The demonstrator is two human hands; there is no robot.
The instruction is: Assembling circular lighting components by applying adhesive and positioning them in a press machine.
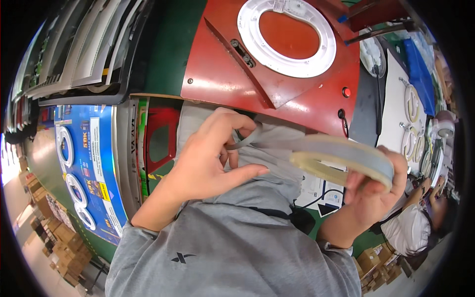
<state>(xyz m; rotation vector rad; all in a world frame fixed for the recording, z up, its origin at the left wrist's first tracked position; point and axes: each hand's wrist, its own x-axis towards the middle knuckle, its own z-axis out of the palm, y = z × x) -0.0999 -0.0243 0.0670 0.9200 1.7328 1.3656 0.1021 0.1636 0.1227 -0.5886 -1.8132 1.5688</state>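
A pair of bare hands works with a tape roll [321, 146] above the lap, in front of a red panel. The right hand [376, 175] grasps the roll at its right-hand end, thumb on the outer side and fingers curled in at the near rim; the roll is tilted, its pale yellowish edge toward the viewer. From the roll's far side a strip [247, 140], blurred in part, runs leftward to the left hand [213, 156]. There it is caught among the bent fingers, while the thumb points toward the roll, apart from the strip. Below both lies the grey shirt [232, 242] of the wearer.

The red panel [213, 79] carries a white ring [297, 69], a raised dark-red bar [242, 67] set obliquely, a small black fitting [242, 53] beside that bar, and a red button [346, 92] near the right-hand edge. To the left of the panel is a green desk [173, 44], and beyond it a black tray [111, 94] of upright sheets.

Lower left: a blue carton [99, 163] with ring pictures, near a red frame [170, 133]. Right: more pale rings [411, 101] on a white surface, a blue bin [420, 74] and a co-worker in a white top [408, 230]. Cardboard boxes [67, 247] stand on the floor.
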